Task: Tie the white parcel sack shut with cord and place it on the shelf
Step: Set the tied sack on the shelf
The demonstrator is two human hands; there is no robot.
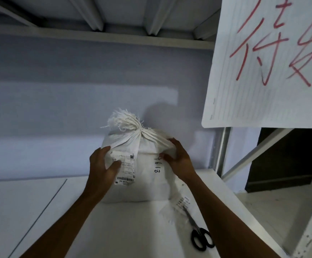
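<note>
The white parcel sack (147, 181) stands upright on the white shelf board (39, 211). Its neck (141, 130) is bunched tight, and a frayed tuft fans out above it; the cord itself is too small to make out. A shipping label and the handwritten number 49613 show on its front. My left hand (103, 164) lies flat against the sack's left side, fingers over the label. My right hand (177, 157) presses on the upper right shoulder of the sack, fingers spread.
Black-handled scissors (199, 237) lie on the shelf at the front right, beside a loose scrap with a label (183, 202). A white paper sign (266, 60) with red characters hangs at the upper right. A metal upright (222, 149) and the shelf above bound the bay.
</note>
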